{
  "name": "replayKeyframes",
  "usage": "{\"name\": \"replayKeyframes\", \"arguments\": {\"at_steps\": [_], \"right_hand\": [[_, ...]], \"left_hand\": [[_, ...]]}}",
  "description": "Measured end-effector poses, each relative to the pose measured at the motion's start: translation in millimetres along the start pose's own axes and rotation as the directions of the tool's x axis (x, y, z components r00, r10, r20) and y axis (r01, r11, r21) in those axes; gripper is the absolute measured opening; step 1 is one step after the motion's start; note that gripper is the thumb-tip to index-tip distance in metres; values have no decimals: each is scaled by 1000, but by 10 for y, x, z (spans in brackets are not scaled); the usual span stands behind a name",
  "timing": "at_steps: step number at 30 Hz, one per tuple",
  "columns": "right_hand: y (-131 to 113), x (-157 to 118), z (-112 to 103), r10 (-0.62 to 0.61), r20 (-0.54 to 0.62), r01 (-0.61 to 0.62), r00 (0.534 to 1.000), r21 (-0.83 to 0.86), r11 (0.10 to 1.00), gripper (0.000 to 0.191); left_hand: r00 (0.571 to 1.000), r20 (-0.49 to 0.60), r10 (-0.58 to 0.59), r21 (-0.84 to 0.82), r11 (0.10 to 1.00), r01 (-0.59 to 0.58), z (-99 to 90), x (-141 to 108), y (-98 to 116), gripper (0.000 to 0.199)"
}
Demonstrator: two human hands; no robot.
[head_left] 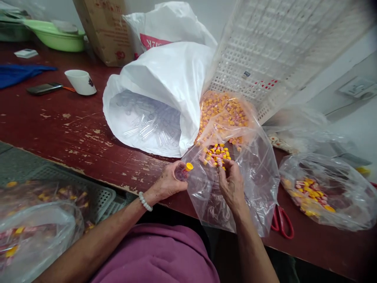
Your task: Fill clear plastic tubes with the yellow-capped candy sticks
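My left hand (171, 181) is closed around a clear plastic tube (180, 173); a yellow cap (189, 167) with a red-patterned part below it shows at the tube's end. Fingers bent, my right hand (232, 182) reaches into the mouth of a clear plastic bag (259, 173). Its fingertips pinch together at a small heap of yellow-capped pieces (216, 151) with red-and-white bodies; what lies between them is partly hidden. Further back in the bag are many more such pieces. Left of it, a white sack (173, 70) lies open with clear tubes (147, 125) inside.
A white perforated crate (253, 59) leans behind the bag. Red scissors (282, 222) and another bag (347, 196) of capped pieces lie at right. A filled bag (38, 228) stands lower left. A white cup (81, 81), phone (44, 89) and cardboard box (106, 35) sit at upper left.
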State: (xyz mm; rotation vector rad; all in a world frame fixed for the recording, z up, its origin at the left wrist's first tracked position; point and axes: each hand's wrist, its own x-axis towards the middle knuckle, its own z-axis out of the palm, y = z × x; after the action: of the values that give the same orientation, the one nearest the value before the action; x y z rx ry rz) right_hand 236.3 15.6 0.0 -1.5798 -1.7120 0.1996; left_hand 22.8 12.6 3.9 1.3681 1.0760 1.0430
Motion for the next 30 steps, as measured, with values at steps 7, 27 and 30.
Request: {"name": "replayKeyframes", "arguments": {"at_steps": [7,27,30], "right_hand": [[-643,-120,-159,-478,305,445,824,176,878,32],[-141,93,191,-37,-34,43,999,202,979,26],[190,400,208,127,-74,-123,989,63,990,20]], "left_hand": [[999,48,-4,-62,998,7,28,12,-87,36],[977,-134,-166,-59,985,159,-88,3,-69,34],[966,-161,-200,-91,978,187,-149,3,-121,36]]}}
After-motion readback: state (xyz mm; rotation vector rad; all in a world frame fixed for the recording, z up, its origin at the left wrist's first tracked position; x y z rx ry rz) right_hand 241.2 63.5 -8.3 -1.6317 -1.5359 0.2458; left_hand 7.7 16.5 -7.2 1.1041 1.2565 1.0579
